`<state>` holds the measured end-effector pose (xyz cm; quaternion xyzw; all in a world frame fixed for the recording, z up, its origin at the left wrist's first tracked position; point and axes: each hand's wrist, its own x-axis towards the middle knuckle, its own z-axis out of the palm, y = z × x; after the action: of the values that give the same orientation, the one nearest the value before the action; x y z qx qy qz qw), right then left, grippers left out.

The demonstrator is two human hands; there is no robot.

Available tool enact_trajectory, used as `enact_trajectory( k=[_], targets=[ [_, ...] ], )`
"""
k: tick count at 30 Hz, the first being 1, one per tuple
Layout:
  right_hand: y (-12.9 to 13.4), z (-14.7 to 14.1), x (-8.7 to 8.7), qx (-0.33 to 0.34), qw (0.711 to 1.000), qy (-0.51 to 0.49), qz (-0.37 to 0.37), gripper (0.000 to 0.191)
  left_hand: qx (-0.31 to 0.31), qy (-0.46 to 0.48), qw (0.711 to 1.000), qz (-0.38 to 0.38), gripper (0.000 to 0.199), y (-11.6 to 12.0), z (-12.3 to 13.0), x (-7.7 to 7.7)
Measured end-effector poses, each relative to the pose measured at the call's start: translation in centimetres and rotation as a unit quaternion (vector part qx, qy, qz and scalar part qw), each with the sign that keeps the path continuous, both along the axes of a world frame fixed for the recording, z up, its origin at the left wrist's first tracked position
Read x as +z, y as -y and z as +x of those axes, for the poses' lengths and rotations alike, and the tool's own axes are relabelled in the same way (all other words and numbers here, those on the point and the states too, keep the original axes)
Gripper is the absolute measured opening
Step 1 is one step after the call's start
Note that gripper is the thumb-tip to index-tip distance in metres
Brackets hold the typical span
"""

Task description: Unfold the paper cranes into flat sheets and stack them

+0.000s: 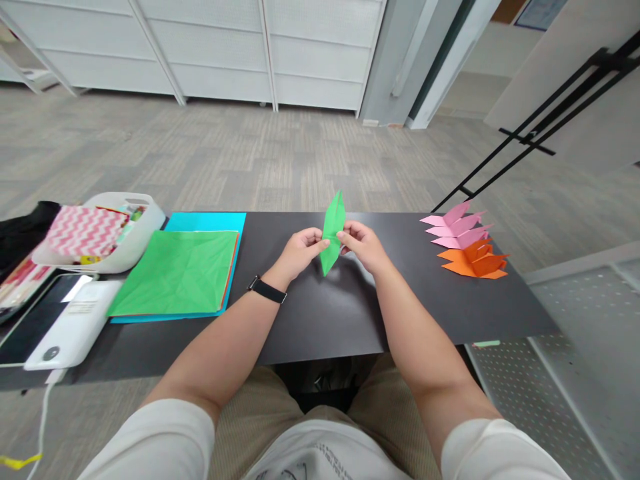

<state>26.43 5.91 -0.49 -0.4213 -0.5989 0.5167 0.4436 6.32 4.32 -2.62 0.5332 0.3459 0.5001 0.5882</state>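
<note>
Between my hands, a folded piece of green paper (334, 223) is held above the dark table, long and pointed at both ends. My left hand (303, 251) pinches its left edge near the middle, thumb on top. On the opposite edge, my right hand (363, 245) grips it with the thumb in front and the fingers behind. The fingertips behind the paper are partly hidden. To the right lie folded pink paper pieces (457, 227) and an orange folded paper piece (475, 260), each with pointed tips.
Green paper sheets (180, 273) lie on blue paper (207, 221) at left. Beyond them are a white basket (150, 207) with a pink-patterned packet, a white power bank (75, 327) with a cable, and a dark-screened device (37, 317). The black table (320, 327) has its far edge before the carpet.
</note>
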Motion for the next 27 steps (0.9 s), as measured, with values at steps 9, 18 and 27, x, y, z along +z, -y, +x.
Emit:
enact_trajectory(
  k=[9, 18, 27],
  targets=[
    [0.1, -0.5, -0.4, 0.012, 1.000, 0.008, -0.024, 0.049, 0.062, 0.008, 0.998, 0.005, 0.041, -0.6, 0.2, -0.7],
    [0.2, -0.8, -0.4, 0.028, 0.997, -0.042, -0.052, 0.051, 0.089, 0.032, 0.995, -0.008, 0.044, -0.6, 0.4, -1.1],
    [0.0, -0.8, -1.0, 0.005, 0.999, -0.047, -0.009, 0.045, 0.068, -0.014, 0.996, 0.053, 0.039, 0.0, 0.4, -0.5]
  ],
)
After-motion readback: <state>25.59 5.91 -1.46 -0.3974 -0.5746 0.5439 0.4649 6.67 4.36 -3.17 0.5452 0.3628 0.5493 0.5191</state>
